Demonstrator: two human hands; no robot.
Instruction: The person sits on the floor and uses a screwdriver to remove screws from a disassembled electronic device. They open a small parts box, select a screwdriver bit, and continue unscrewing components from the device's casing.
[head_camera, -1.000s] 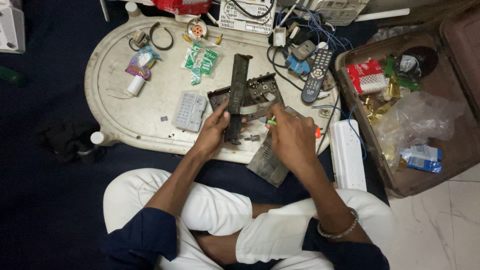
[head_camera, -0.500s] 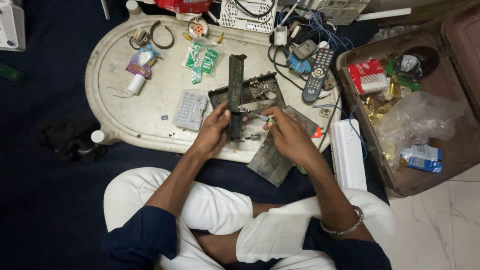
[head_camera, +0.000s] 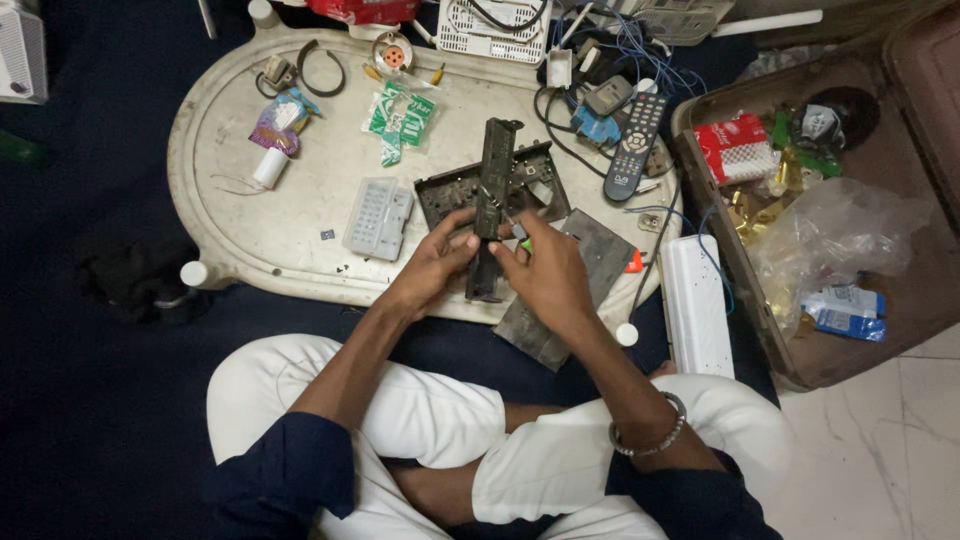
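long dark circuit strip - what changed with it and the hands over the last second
The right hand slid left off the grey panel toward the long dark circuit strip, bringing a green-handled tool to it. The left hand kept gripping the strip. The remote and white tray stayed put.

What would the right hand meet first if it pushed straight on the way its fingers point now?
Likely the long dark circuit board that the right hand is already close against; the left hand lies just beyond. Depth is unclear.
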